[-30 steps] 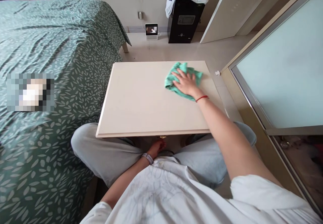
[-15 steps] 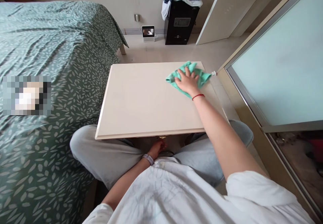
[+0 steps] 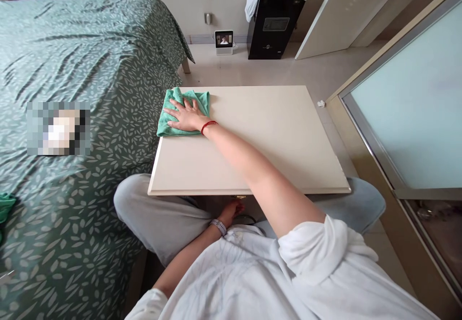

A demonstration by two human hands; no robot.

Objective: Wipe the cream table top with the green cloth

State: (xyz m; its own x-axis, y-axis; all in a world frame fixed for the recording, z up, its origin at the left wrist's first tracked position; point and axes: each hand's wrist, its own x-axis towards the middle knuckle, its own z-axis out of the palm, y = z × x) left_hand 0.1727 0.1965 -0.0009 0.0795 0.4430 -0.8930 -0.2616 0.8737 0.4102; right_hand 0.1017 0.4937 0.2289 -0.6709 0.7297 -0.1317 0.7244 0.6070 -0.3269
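A green cloth [image 3: 168, 126] lies spread at the far left corner of a cream tabletop [image 3: 252, 137], slightly over its left edge. My right hand [image 3: 186, 115] presses flat on the cloth with its fingers spread, a red string round the wrist. My left hand [image 3: 232, 211] rests low between my legs, under the near edge of the tabletop and close to a small brass fitting [image 3: 238, 196]. Its fingers are curled and partly in shadow, so I cannot make out whether anything is in them.
A bed [image 3: 122, 70] with a leafy green cover stands at the left. Beyond the table are a small screen [image 3: 224, 42] and a black cabinet [image 3: 275, 24] with clothes on top. A frosted sliding door [image 3: 415, 103] is at the right.
My right hand and the green cloth have moved from the far right corner of the tabletop to the far left corner. My left hand has hardly moved; the view has shifted slightly.
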